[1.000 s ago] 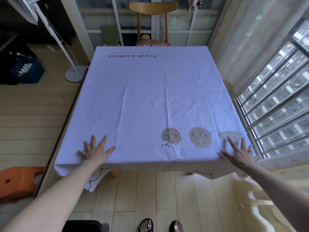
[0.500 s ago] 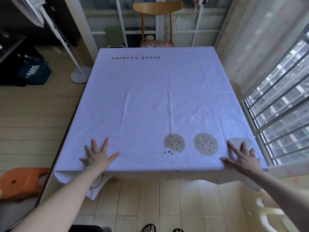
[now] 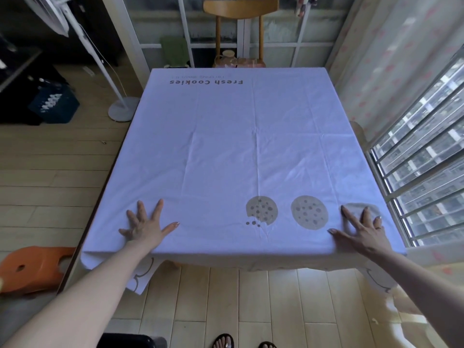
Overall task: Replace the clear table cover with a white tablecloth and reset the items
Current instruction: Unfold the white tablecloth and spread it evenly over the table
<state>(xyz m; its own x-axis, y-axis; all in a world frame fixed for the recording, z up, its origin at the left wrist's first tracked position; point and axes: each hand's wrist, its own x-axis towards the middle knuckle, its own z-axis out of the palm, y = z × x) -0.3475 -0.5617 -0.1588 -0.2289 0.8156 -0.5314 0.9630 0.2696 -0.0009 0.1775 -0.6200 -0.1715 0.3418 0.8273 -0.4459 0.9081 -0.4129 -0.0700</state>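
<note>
A white tablecloth point(image 3: 233, 151) printed with "Fresh Cookies" and cookie drawings covers the whole table, its near edge hanging over the front. My left hand point(image 3: 144, 224) lies flat with spread fingers on the cloth near the front left corner. My right hand point(image 3: 361, 228) lies flat with spread fingers near the front right corner, partly over one cookie print. Neither hand holds anything. A jar and other items point(image 3: 234, 61) sit on the wooden chair point(image 3: 239, 11) beyond the far edge. No clear cover is visible.
A fan stand point(image 3: 121, 111) is on the floor left of the table's far end. An orange stool point(image 3: 32, 268) sits at the near left. A barred window point(image 3: 426, 156) and curtain point(image 3: 391, 54) line the right side. My sandalled feet point(image 3: 242, 342) are on wooden floor.
Both hands stay pressed flat near the front corners and have slid slightly along the cloth. The view has shifted a little downward and closer.
</note>
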